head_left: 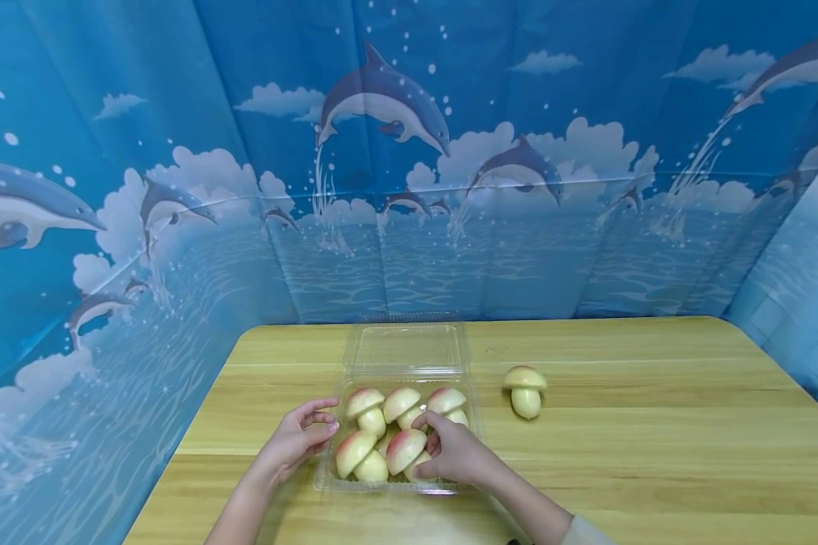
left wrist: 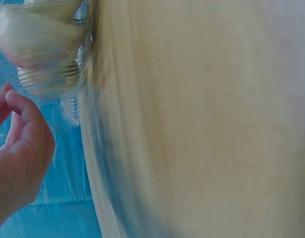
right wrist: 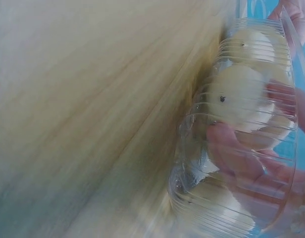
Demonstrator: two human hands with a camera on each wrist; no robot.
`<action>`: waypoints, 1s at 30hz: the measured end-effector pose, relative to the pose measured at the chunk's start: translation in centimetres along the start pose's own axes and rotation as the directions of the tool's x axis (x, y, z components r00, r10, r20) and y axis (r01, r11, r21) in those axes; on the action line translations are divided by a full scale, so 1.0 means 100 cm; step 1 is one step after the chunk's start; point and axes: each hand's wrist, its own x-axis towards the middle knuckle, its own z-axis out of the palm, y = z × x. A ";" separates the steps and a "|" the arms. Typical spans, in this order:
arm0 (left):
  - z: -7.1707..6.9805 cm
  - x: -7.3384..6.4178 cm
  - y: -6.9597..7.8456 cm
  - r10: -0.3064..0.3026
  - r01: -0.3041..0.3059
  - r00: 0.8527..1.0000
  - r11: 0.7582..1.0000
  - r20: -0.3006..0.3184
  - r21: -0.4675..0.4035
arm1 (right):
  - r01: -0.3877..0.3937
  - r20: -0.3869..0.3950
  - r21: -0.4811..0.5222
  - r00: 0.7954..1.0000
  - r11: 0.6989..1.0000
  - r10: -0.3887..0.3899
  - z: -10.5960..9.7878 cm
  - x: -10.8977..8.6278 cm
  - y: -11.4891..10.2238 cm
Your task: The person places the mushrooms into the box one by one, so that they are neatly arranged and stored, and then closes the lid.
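A clear plastic clamshell box (head_left: 325, 478) lies on the table with its lid (head_left: 409, 348) folded back. Several mushroom-shaped pieces, cream with pink-tinged caps, sit inside in two rows. My right hand (head_left: 453, 452) reaches into the box and holds the front-right mushroom (head_left: 405, 450) between thumb and fingers; through the clear wall, the right wrist view shows the thumb (right wrist: 227, 144) beside its pale stem (right wrist: 236, 94). At the box's left side is my left hand (head_left: 298, 441), fingers loosely bent by the rim; whether they touch it I cannot tell.
One more mushroom (head_left: 526, 391) stands stem-down on the wooden table (head_left: 654, 454), to the right of the box. A blue curtain (head_left: 409, 250) printed with dolphins hangs behind the table's back edge and along its sides.
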 end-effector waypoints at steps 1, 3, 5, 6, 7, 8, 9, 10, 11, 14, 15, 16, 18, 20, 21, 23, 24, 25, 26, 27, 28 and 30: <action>0.000 0.000 0.000 0.000 0.000 1.000 1.000 -0.001 -0.001 | 0.001 0.002 -0.003 1.000 1.000 -0.001 0.000 0.000 0.000; 0.000 0.000 0.000 0.000 0.000 1.000 1.000 -0.003 -0.004 | 0.002 0.008 -0.008 1.000 1.000 -0.002 -0.001 0.000 0.000; 0.000 0.000 0.000 0.001 -0.001 1.000 1.000 -0.002 -0.005 | 0.001 0.016 -0.013 1.000 1.000 -0.001 -0.002 0.000 -0.001; 0.000 0.000 0.001 0.001 -0.001 1.000 1.000 -0.002 -0.007 | 0.000 0.020 -0.017 1.000 1.000 0.000 -0.003 0.000 -0.001; 0.000 0.000 0.001 0.001 -0.001 1.000 1.000 -0.003 -0.007 | -0.003 0.024 -0.015 1.000 1.000 0.003 -0.004 0.000 -0.002; 0.000 0.000 0.001 0.000 0.000 1.000 1.000 -0.001 -0.007 | -0.009 0.029 -0.012 1.000 1.000 0.009 -0.004 0.000 -0.002; 0.000 -0.001 0.001 -0.001 0.001 1.000 1.000 -0.001 -0.007 | -0.014 0.033 -0.006 0.999 1.000 0.014 -0.005 0.000 -0.002; 0.000 -0.001 0.001 -0.002 0.002 1.000 1.000 0.000 -0.007 | -0.018 0.036 0.001 0.999 1.000 0.018 -0.006 0.000 -0.002; 0.000 -0.001 0.001 -0.004 0.004 1.000 1.000 -0.002 -0.007 | -0.020 0.038 0.007 0.999 1.000 0.020 -0.006 0.000 -0.003; 0.001 -0.001 0.001 -0.006 0.006 1.000 1.000 -0.003 -0.005 | -0.019 0.041 0.028 0.999 0.999 0.018 -0.009 0.000 -0.003; 0.001 -0.001 0.001 -0.006 0.006 1.000 1.000 -0.004 -0.005 | -0.015 0.040 0.031 0.999 0.999 0.014 -0.010 0.000 -0.003; 0.001 0.000 0.001 -0.006 0.006 1.000 1.000 -0.005 -0.005 | -0.012 0.039 0.033 0.999 0.999 0.010 -0.010 0.000 -0.003; 0.001 0.000 0.001 -0.004 0.004 1.000 1.000 -0.004 -0.005 | -0.007 0.035 0.037 0.999 0.999 0.006 -0.012 -0.001 -0.004; 0.001 0.000 0.001 -0.002 0.002 1.000 1.000 -0.002 -0.006 | -0.007 0.033 0.041 0.999 0.999 0.006 -0.013 -0.001 -0.005; 0.001 0.000 0.001 -0.002 0.002 1.000 1.000 -0.001 -0.007 | -0.008 0.034 0.046 0.999 0.999 0.006 -0.013 -0.002 -0.005; 0.001 0.000 0.001 0.000 0.000 1.000 1.000 0.001 -0.007 | -0.010 0.037 0.060 0.999 0.998 0.008 -0.015 -0.003 -0.005; 0.001 0.000 0.001 0.000 0.000 1.000 1.000 0.001 -0.007 | -0.012 0.040 0.067 0.999 0.998 0.010 -0.016 -0.003 -0.006; 0.001 0.000 0.001 0.000 0.000 1.000 1.000 0.001 -0.007 | -0.011 0.042 0.073 0.999 0.997 0.008 -0.017 -0.004 -0.006; 0.001 0.000 0.001 0.001 -0.001 1.000 1.000 0.001 -0.007 | -0.012 0.045 0.081 0.999 0.997 0.008 -0.018 -0.004 -0.006; 0.001 0.000 0.001 0.002 -0.002 1.000 1.000 0.002 -0.007 | -0.013 0.049 0.089 0.999 0.996 0.009 -0.019 -0.005 -0.006; 0.001 0.000 0.001 0.002 -0.002 1.000 1.000 0.003 -0.007 | -0.014 0.051 0.095 0.999 0.995 0.009 -0.021 -0.006 -0.006; 0.000 0.000 0.000 0.004 -0.003 1.000 1.000 0.006 -0.008 | -0.018 0.055 0.110 0.998 0.994 0.012 -0.024 -0.008 -0.007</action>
